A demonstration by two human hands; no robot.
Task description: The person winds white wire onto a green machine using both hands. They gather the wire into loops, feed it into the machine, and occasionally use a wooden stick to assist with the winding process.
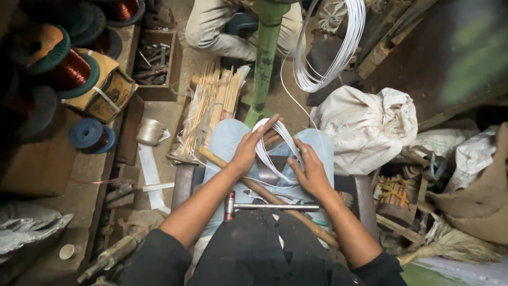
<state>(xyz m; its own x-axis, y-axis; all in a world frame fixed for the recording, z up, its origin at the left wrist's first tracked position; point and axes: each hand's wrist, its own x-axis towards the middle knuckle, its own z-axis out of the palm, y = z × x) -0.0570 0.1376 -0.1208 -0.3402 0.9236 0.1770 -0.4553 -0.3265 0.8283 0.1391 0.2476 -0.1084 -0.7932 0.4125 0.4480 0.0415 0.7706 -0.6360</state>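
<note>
My left hand (247, 150) and my right hand (310, 170) both grip a small coil of white wire (275, 153) held over my knees. A strand runs from it up to a large hank of white wire (338, 47) hanging near a green post (264, 58). On my lap lie a small hammer with a metal shaft (264, 205) and a long wooden stick (275, 204).
Spools of copper wire (69, 69) and a blue spool (87, 133) sit on the left bench. A bundle of thin wooden strips (211, 106) lies ahead. White cloth sack (365, 127) at right, a broom (450, 243) lower right. Another person sits beyond the post (217, 26).
</note>
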